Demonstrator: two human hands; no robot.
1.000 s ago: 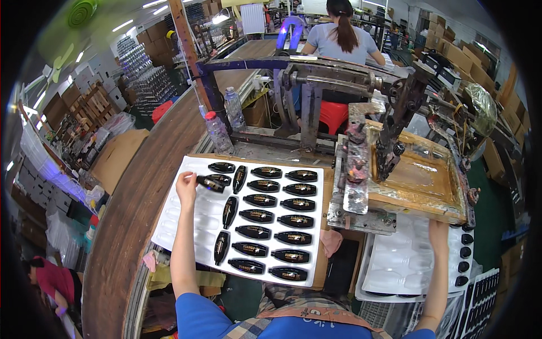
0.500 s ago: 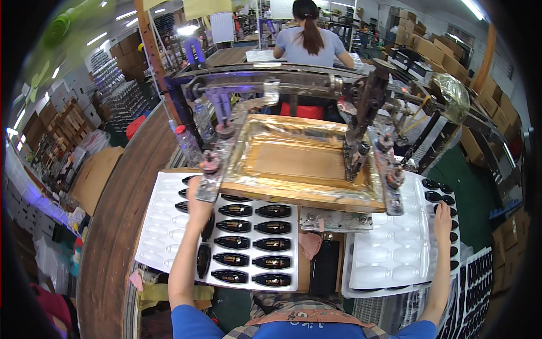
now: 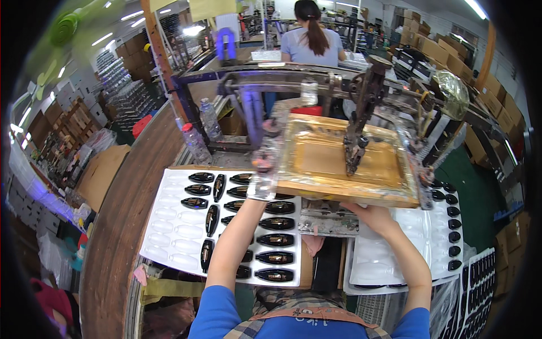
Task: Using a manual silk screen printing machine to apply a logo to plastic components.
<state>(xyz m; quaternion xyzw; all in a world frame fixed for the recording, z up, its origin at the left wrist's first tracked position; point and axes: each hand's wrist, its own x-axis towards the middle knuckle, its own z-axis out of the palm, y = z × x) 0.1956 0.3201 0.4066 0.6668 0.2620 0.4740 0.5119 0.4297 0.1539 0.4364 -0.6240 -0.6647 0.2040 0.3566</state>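
My left hand (image 3: 261,195) reaches up to the near left end of a screen-printing frame (image 3: 310,183), its fingers mostly hidden behind the metal bar. My right hand (image 3: 372,214) is under the frame's front edge beside a metal jig (image 3: 327,225), fingers bent and tips hidden; what they hold is unclear. On the left lies a white moulded tray (image 3: 158,189) with several glossy black oval pieces (image 3: 274,239). A second white tray (image 3: 372,260) on the right has black pieces (image 3: 454,237) along its outer edge.
A purple-black machine rail (image 3: 254,72) spans the back, with bottles (image 3: 197,144) at its left. A wooden bench (image 3: 116,214) runs along the left. A co-worker (image 3: 310,42) sits beyond the machine. Cartons (image 3: 435,48) and more black pieces (image 3: 477,282) are at the right.
The printing frame swung left, then moved partly back right. My left hand moved right with it. My right hand left the right tray's edge and moved left under the frame.
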